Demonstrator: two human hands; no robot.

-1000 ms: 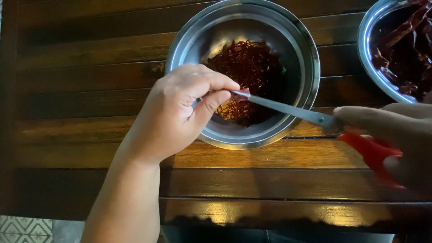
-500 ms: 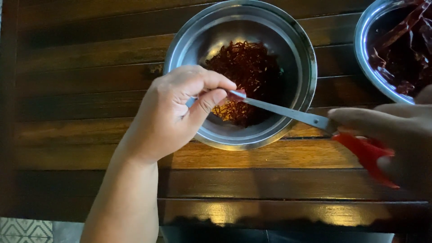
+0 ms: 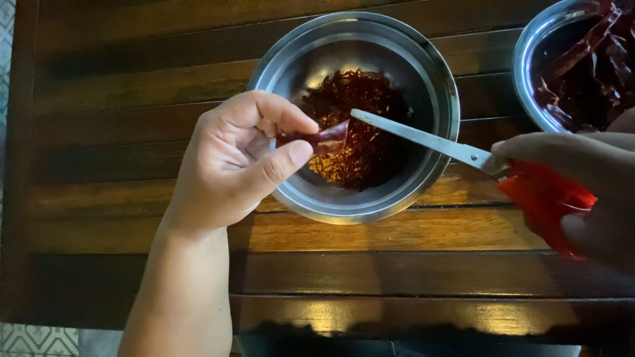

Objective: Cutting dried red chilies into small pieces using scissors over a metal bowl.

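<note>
Head view: at centre left of the frame the left hand pinches a piece of dried red chili between thumb and fingers, holding it over the steel bowl at upper centre. The bowl holds a heap of thin red chili shreds. At the right edge the right hand is closed around the red handles of a pair of scissors, whose blades point left over the bowl, tip just beside the chili piece. A second steel bowl with whole dried chilies sits at upper right. All rest on a dark wooden slatted table.
</note>
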